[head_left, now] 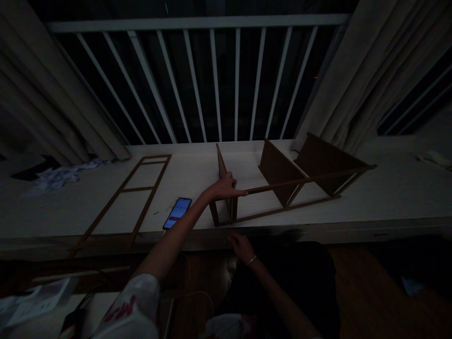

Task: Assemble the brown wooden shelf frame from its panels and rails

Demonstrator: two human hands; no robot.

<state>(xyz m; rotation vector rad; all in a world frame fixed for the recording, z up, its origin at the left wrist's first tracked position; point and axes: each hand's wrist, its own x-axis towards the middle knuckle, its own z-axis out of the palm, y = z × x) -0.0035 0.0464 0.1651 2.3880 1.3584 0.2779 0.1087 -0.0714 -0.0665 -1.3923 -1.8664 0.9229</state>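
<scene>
A partly built wooden shelf unit (282, 183) lies on its side on the white window ledge, with several brown boards standing across its rails. My left hand (224, 187) is closed over the corner at its left end, the thumb stretched along the upper rail. Lower down, over the ledge's front edge and near my lap, my right hand (242, 247) has its fingers pinched together. Whatever is between them is too small and dark to make out. Left of the unit a flat ladder-like wooden frame (137, 189) lies on the ledge, its near end reaching past the edge.
A lit phone (177, 213) lies on the ledge beside small loose bits (170, 206). Crumpled white paper or plastic (58, 178) is at the left. White railings (213, 80) and curtains (335, 84) stand behind. A white box-like object (38, 301) is at the lower left.
</scene>
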